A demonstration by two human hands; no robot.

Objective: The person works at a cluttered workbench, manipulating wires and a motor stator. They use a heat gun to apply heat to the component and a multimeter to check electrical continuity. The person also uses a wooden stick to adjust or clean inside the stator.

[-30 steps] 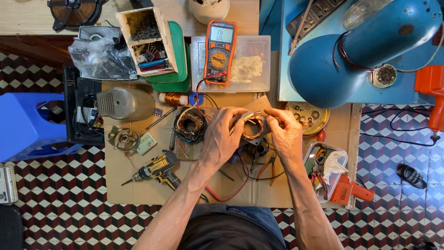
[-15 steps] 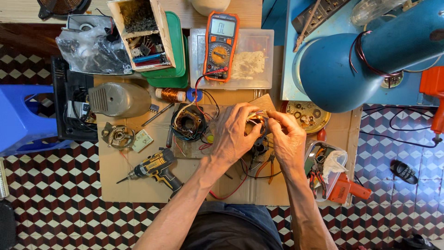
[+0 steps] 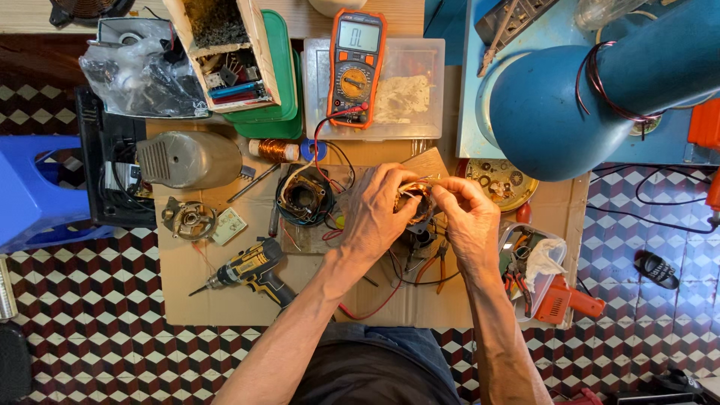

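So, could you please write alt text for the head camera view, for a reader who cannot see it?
Seen from above, a person's left hand and right hand hold a small copper-wound motor coil between their fingertips over a cluttered cardboard work surface. Around it lie an orange multimeter, a second wound coil and a yellow cordless drill.

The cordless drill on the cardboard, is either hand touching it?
No, the drill lies apart; the left hand and right hand hold a wound coil.

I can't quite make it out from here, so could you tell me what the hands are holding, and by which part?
Both hands, left and right, hold a small copper-wound coil part between them, fingertips pinching its upper edge; the exact grip is hidden.
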